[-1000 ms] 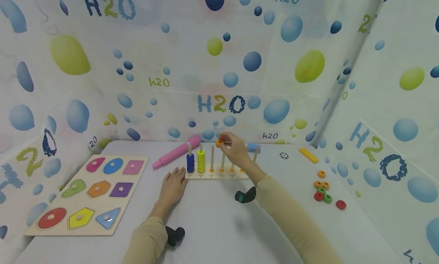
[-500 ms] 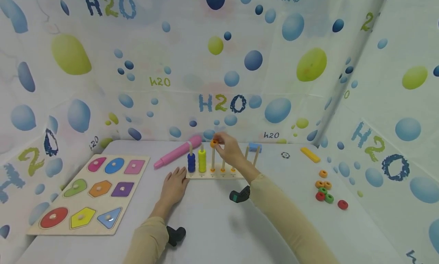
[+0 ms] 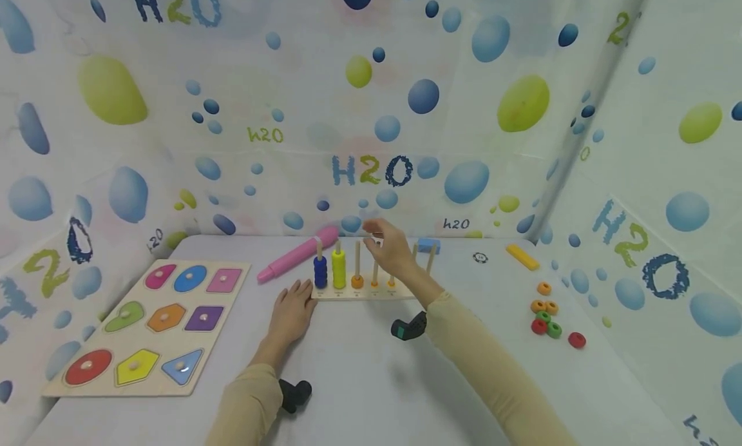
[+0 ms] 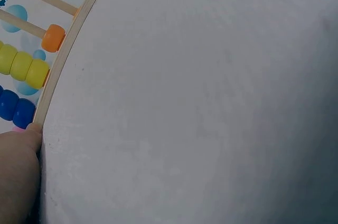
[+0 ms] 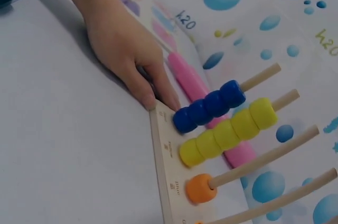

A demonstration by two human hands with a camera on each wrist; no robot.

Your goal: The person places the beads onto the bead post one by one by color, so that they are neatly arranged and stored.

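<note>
A wooden peg stacker (image 3: 348, 296) stands towards the back of the table with a row of upright pegs. Blue beads (image 3: 321, 273) fill most of its leftmost peg and yellow beads (image 3: 339, 269) the second. One orange bead (image 5: 200, 188) sits at the bottom of the third peg. My left hand (image 3: 292, 310) rests on the table at the stacker's left end, fingers straight, thumb touching the base corner. My right hand (image 3: 393, 247) hovers over the pegs right of the orange bead, fingers apart and holding nothing; it hides parts of some pegs.
A shape puzzle board (image 3: 223, 333) lies at left. Behind the stacker are a pink marker-shaped thing (image 3: 295, 259) and a blue block (image 3: 429, 245). Loose orange beads (image 3: 543, 289), green beads (image 3: 554, 330) and red beads (image 3: 576, 340) lie at right, near a yellow bar (image 3: 522, 257).
My right hand carried the orange bead left to the top of the third peg and let it go. The bead is now down at the peg's base. My left hand stayed put.
</note>
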